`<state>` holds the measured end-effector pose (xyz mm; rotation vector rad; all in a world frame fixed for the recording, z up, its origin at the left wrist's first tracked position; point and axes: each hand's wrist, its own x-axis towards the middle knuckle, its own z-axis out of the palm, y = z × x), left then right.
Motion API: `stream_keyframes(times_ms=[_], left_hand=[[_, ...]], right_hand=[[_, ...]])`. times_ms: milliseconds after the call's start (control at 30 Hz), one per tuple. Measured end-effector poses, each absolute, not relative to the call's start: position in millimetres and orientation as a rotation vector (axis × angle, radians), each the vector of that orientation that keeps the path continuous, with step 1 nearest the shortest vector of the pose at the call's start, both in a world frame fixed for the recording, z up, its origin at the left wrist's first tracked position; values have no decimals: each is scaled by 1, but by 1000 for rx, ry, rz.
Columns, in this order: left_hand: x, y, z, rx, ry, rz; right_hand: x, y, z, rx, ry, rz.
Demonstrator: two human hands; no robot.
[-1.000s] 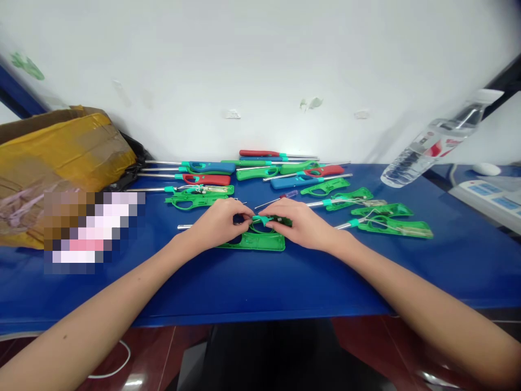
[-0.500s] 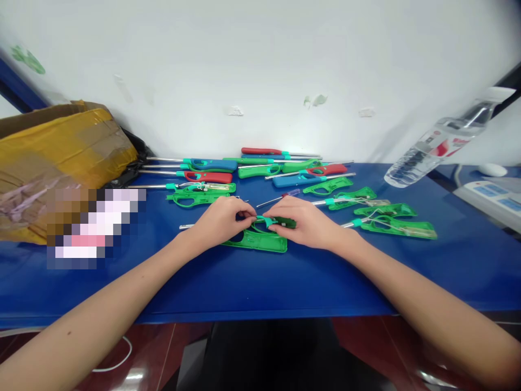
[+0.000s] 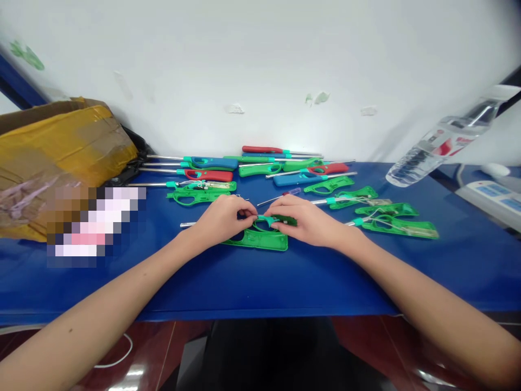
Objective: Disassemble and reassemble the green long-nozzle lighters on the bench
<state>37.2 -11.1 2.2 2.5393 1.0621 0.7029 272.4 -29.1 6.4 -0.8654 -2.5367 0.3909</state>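
Note:
A teal trigger piece (image 3: 267, 220) of a gas lighter sits between my two hands. My left hand (image 3: 223, 218) is closed, thumb and forefinger pinching its left end. From the other side my right hand (image 3: 305, 221) is closed too, fingers on the trigger's right part, over a dark green part (image 3: 286, 219). Just below lies an opened green lighter half-shell (image 3: 265, 240), inner side up, touching or close under the fingers. A metal lighter tube (image 3: 188, 224) pokes out left of my left hand. Beyond my right hand lies a screwdriver (image 3: 291, 192) with a purplish handle.
Several closed lighters, among them a red lighter (image 3: 211, 175), lie along the wall. Opened green lighters (image 3: 401, 227) with wires lie at right, another opened lighter (image 3: 191, 196) at left. A taped carton (image 3: 61, 157) stands far left, a water bottle (image 3: 439, 144) far right. The blue table (image 3: 252, 288) ends in front.
The view has shifted very slightly. Both hands keep nearly the same pinch on the trigger piece, with no clear movement of other things.

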Motion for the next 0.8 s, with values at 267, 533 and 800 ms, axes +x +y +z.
stream_keyframes(times_ms=[267,533,800], left_hand=[[37,-9,5,2462,1066,666],[37,-9,7,2412,1069,665],[38,-10,7,2431,1095,641]], right_hand=[[271,-31,7,-890,-2487,518],[271,-30,6,-877,-2478,550],[271,-30,6,-890,-2504,501]])
